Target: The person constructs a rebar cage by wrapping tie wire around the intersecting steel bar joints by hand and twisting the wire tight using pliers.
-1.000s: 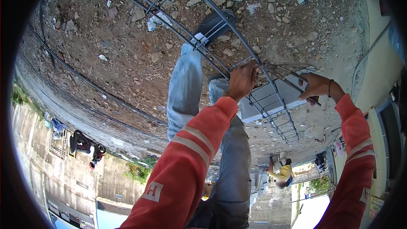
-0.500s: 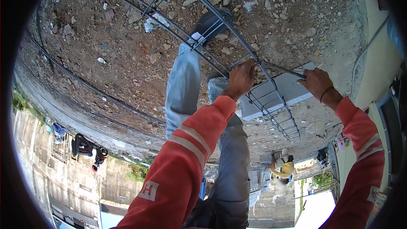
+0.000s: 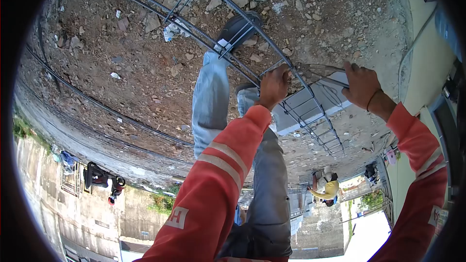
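Note:
A long rebar cage (image 3: 272, 43) of ribbed bars and thin square stirrups runs from the upper left down to the lower right. My left hand (image 3: 274, 87) is closed round a bar of it, beside a stirrup. To the right, my right hand (image 3: 361, 85) grips the handles of metal pincers (image 3: 323, 76), which are slightly apart. The pincers' jaws are at the cage bar, just right of my left hand. Thin wire loops near the tool. What the jaws hold is too small to make out.
A grey slab (image 3: 315, 104) lies beneath the cage. My shoe (image 3: 240, 31) is behind the bars, on stony ground. Long bars (image 3: 111, 111) lie at the left. Another person in yellow (image 3: 330, 189) is in the distance, and a pale wall (image 3: 427, 43) stands at the right.
My right hand first rose and the pincers' handles came together; now the handles are somewhat apart again. My left hand has stayed on the cage. The view has shifted slightly.

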